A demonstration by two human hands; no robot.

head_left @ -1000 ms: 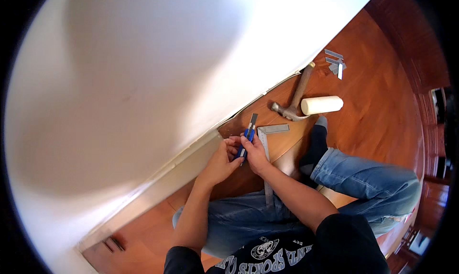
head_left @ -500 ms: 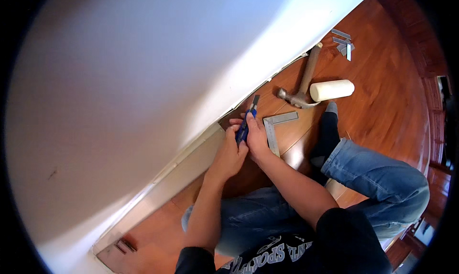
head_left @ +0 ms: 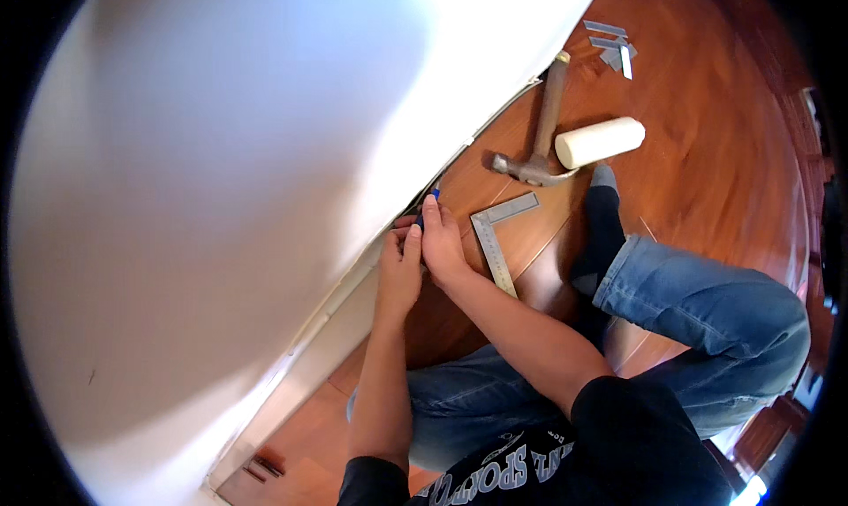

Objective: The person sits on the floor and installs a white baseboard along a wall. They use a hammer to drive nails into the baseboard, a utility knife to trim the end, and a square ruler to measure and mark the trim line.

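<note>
A blue utility knife (head_left: 435, 193) sits between my two hands, its tip close to the bottom edge of the white wall (head_left: 291, 197). My right hand (head_left: 444, 248) is closed around the handle, thumb along its top. My left hand (head_left: 399, 266) is closed at the rear end of the same knife, thumb against the handle and fingers toward the wall. Most of the handle is covered by my fingers. To the right of my hands lies a metal try square (head_left: 493, 241) on the floor.
A claw hammer (head_left: 548, 121) lies beyond the square, beside a cream-white bottle (head_left: 601, 143) on its side. Several flat metal strips (head_left: 609, 45) are scattered farther off. A pale baseboard (head_left: 331, 316) runs along the wall; small dark pieces (head_left: 265, 467) lie near its lower left end.
Both hands have moved left with the utility knife, bringing it against the wall's bottom edge. More of the try square is uncovered, and the view has shifted slightly.
</note>
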